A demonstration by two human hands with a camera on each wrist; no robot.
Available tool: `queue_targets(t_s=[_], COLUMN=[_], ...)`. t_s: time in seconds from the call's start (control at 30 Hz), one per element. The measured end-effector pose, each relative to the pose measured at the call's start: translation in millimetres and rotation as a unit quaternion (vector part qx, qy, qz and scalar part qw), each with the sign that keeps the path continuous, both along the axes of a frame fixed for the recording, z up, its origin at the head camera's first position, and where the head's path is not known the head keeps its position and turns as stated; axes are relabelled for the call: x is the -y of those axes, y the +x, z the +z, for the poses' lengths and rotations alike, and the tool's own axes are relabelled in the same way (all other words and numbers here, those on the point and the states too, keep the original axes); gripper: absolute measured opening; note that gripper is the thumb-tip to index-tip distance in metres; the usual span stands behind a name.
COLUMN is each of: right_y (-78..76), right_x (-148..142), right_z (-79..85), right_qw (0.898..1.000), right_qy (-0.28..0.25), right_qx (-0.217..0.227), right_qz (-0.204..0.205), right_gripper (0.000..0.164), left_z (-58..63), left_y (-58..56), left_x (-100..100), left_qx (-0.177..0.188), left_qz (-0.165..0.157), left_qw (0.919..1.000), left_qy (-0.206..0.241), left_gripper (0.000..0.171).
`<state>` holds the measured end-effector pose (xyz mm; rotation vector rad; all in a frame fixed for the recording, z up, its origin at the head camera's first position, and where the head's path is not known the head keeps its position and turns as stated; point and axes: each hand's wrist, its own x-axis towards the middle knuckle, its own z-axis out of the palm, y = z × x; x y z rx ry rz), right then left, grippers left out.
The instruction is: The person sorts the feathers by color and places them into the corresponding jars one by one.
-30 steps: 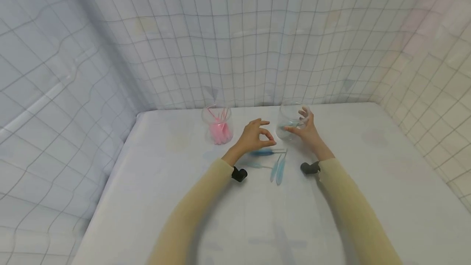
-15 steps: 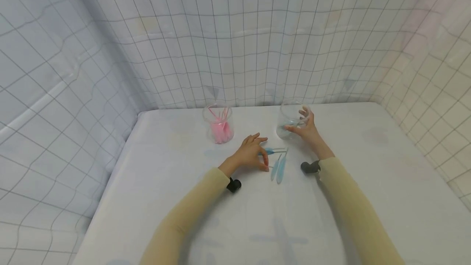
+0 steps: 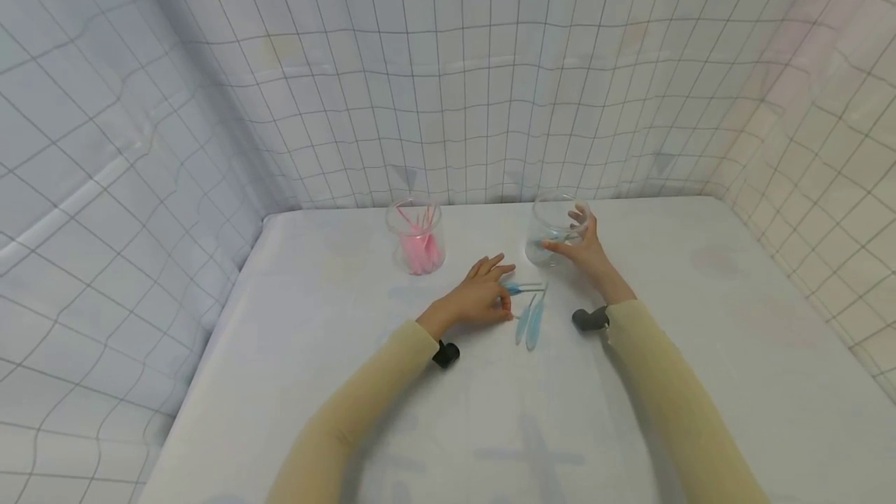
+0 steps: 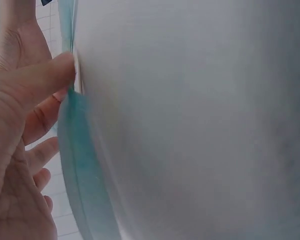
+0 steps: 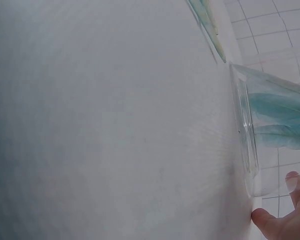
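My left hand (image 3: 479,300) is low over the table, its thumb and index finger pinching the thin quill of a pale blue feather (image 4: 85,165). In the head view that hand covers most of this feather. Just right of the fingertips lie two more blue feathers (image 3: 535,323), side by side, and beyond the hand are blue feathers (image 3: 514,288) with their quills pointing right. My right hand (image 3: 584,247) holds a clear glass jar (image 3: 539,251) from its right side, thumb in front and fingers behind. Blue feathers (image 5: 282,107) show through the jar's wall.
A second clear jar (image 3: 394,228) stands at the back left with pink feathers (image 3: 421,251) inside, quills up. The white table (image 3: 315,348) ends at a grid-patterned curtain (image 3: 455,99) behind and at both sides.
My left hand has come down from beside the right jar toward me and slightly left, and now pinches a blue feather's quill. My right hand stays on the jar.
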<state>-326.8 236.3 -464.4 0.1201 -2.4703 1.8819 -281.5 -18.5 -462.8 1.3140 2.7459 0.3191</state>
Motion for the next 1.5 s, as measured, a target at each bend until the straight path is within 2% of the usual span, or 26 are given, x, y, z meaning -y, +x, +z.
queue_targets(t_s=[0.17, 0.3, 0.43, 0.57, 0.7, 0.8, 0.97, 1.07, 1.2, 1.3, 1.4, 1.43, 1.5], right_y=[1.1, 1.5, 1.6, 1.4, 2.7, 8.5, 19.2, 18.8, 10.0, 2.1, -0.2, 2.1, 7.0], right_x=[-2.1, -3.2, -3.8, -4.7, -4.9, -1.6, 6.0, 7.6, 6.6, 3.6, 1.6, 2.1, 3.4], right_z=[-0.5, -1.0, -2.3, -5.1, -4.4, 4.3, 19.1, 18.4, 7.6, -2.6, -2.8, 1.6, 10.9], right_qw=[1.0, 1.0, 1.0, 1.0, 1.0, 1.0, 1.0, 0.999, 0.999, 0.999, 1.0, 1.0, 1.0], right_qy=[-0.001, -0.001, 0.006, 0.007, -0.004, -0.016, -0.021, -0.029, -0.043, -0.031, -0.017, -0.015, -0.02], right_qx=[0.003, 0.001, -0.002, 0.006, 0.016, 0.018, 0.018, 0.014, 0.009, -0.002, -0.012, -0.014, -0.013], right_qz=[0.004, 0.005, -0.002, -0.006, 0.0, 0.005, 0.007, 0.004, 0.004, 0.003, 0.002, 0.003, 0.009], right_gripper=[0.104, 0.104, 0.105, 0.104, 0.104, 0.102, 0.098, 0.096, 0.097, 0.099, 0.1, 0.1, 0.099], left_z=[-0.6, 7.5, 25.2, 48.5, 73.1, 88.8, 104.2, 106.8, 102.1, 96.2, 91.5, 93.1, 87.9], left_y=[-3.7, -11.1, -23.9, -39.7, -53.7, -62.5, -74.5, -80.4, -85.1, -87.6, -89.3, -86.6, -88.4], left_x=[0.7, -0.6, -7.7, -21.6, -41.9, -59.1, -81.8, -91.4, -98.5, -101.0, -102.6, -101.5, -100.6], left_qx=[0.006, 0.046, 0.085, 0.098, 0.109, 0.115, 0.124, 0.137, 0.189, 0.214, 0.212, 0.209, 0.197], left_qz=[0.0, 0.023, 0.034, 0.029, 0.023, 0.023, 0.032, 0.041, 0.07, 0.085, 0.088, 0.086, 0.08], left_qw=[0.9991, 0.9911, 0.9715, 0.9523, 0.9362, 0.924, 0.9035, 0.8916, 0.8608, 0.8404, 0.836, 0.8387, 0.8481], left_qy=[0.043, 0.123, 0.219, 0.288, 0.333, 0.364, 0.409, 0.43, 0.467, 0.49, 0.499, 0.495, 0.485], left_gripper=[0.018, 0.018, 0.017, 0.017, 0.02, 0.022, 0.02, 0.021, 0.023, 0.022, 0.021, 0.02, 0.019])
